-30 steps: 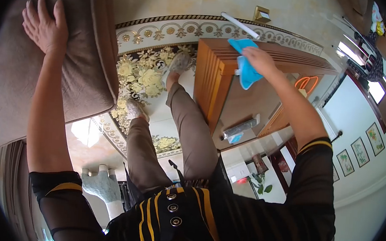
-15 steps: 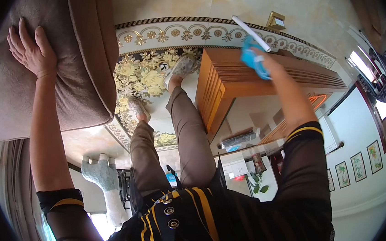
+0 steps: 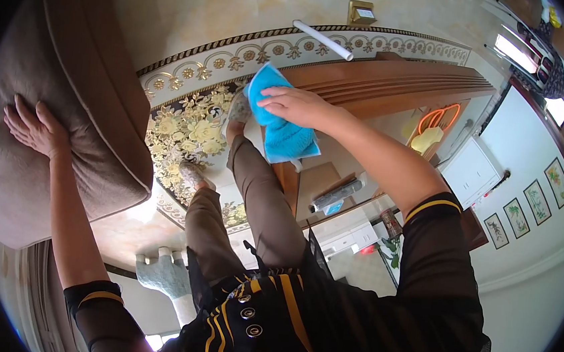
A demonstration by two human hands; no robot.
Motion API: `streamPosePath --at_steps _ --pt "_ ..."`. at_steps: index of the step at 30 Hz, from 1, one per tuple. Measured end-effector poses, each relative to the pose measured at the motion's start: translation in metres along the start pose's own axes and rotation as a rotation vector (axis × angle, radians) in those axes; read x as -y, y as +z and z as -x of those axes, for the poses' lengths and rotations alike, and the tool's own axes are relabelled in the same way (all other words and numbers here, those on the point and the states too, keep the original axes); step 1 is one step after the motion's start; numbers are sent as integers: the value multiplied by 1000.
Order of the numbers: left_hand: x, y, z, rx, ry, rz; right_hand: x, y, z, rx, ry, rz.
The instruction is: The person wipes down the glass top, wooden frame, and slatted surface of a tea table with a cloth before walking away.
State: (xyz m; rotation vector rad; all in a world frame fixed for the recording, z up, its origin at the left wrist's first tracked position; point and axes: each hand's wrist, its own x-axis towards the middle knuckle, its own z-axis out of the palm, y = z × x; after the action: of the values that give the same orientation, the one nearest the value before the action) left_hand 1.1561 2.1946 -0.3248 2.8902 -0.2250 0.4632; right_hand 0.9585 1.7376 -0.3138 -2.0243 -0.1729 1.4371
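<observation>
My left hand (image 3: 36,129) lies with fingers spread on the brown sofa (image 3: 9,186) at the far left. In my right hand (image 3: 291,104) is a blue cloth (image 3: 284,136), pinched under the fingers and hanging down. The cloth covers the near left corner of the wooden table (image 3: 398,79), whose ridged edge runs off to the right. Just beyond the cloth, a white tube (image 3: 323,40) shows above the table's far side.
A dark wrapped item (image 3: 338,196) and an orange cable (image 3: 439,117) show at the table's inner surface. My feet stand on flowered floor tiles (image 3: 188,131). A brass floor socket (image 3: 361,12) lies beyond; a white cabinet (image 3: 471,171) stands right.
My right hand has moved left along the table to its near corner, with the blue cloth now spread out more. My left hand has slid lower on the sofa, and the view has shifted.
</observation>
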Motion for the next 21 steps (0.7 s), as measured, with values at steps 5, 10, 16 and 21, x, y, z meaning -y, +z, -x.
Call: streamPosePath --at_steps 5,10,16,21 --pt "0 1 0 6 0 -17 -118 -22 82 -195 444 -203" --pt "2 -1 2 9 19 -39 -200 -52 143 -33 542 492" --pt "-2 -1 0 46 -13 -60 -72 -13 94 -438 523 -18" --pt "17 -5 -3 170 16 -156 26 52 35 -813 136 18"
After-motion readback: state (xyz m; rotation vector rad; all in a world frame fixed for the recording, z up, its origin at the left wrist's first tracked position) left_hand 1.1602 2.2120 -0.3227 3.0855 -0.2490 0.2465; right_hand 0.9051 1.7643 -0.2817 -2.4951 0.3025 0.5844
